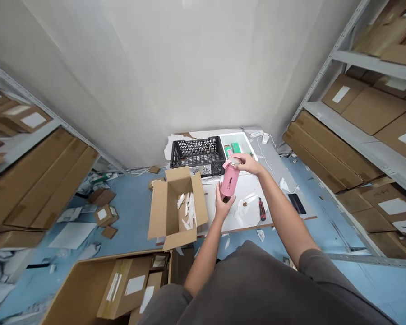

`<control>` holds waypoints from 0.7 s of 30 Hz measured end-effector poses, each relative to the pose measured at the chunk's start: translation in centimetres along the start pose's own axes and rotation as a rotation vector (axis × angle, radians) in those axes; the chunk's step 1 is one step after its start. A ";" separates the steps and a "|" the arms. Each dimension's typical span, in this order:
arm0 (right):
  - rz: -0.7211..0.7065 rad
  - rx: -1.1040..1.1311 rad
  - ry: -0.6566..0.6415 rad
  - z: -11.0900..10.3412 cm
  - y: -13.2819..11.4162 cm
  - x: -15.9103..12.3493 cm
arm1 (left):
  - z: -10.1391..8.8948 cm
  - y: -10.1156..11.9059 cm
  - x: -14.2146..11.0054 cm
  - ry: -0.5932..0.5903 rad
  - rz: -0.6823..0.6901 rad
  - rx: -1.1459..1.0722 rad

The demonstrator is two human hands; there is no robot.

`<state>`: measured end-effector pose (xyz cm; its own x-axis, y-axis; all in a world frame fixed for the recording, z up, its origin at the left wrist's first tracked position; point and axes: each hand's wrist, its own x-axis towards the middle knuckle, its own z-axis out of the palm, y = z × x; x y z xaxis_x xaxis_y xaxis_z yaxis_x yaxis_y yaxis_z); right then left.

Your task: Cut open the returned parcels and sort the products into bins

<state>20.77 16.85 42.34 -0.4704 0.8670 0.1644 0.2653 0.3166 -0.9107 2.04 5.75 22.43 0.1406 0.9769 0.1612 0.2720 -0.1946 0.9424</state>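
Over the worktable, a pink cylindrical container with dark printing on its side is held slightly tilted between both hands. My left hand cups its lower end from below. At the top, the fingers of my right hand grip the rim, where a pink flap and something pale show; what that part is I cannot make out. Behind it stands a white bin with green boxes inside. To the left, an open cardboard box contains several white paper-like pieces.
A black plastic crate stands at the table's back. A red-and-black screwdriver-like tool and a dark phone lie to the right. Below left is a large carton of boxes. Loaded shelves flank both sides; litter dots the blue floor.
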 end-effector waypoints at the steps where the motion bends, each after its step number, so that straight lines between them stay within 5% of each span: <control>1: -0.022 0.040 0.003 -0.2 -0.3 0.1 | -0.3 1.0 0.2 0.035 0.012 -0.033; 7: -0.022 0.238 0.113 0.0 -0.7 -0.5 | -1.9 5.1 1.7 0.197 0.011 -0.185; 13: -0.018 0.590 -0.038 2.4 1.6 -2.1 | -2.1 8.4 1.6 0.303 -0.028 -0.512; 21: -0.020 0.750 -0.027 4.6 2.6 -2.2 | -1.6 10.7 1.5 0.345 -0.037 -0.508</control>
<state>18.63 13.97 37.83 -0.4918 0.8512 0.1834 -0.3839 -0.0229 -0.9231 3.59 5.24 33.25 -0.1999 0.9711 0.1307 -0.2290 -0.1760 0.9574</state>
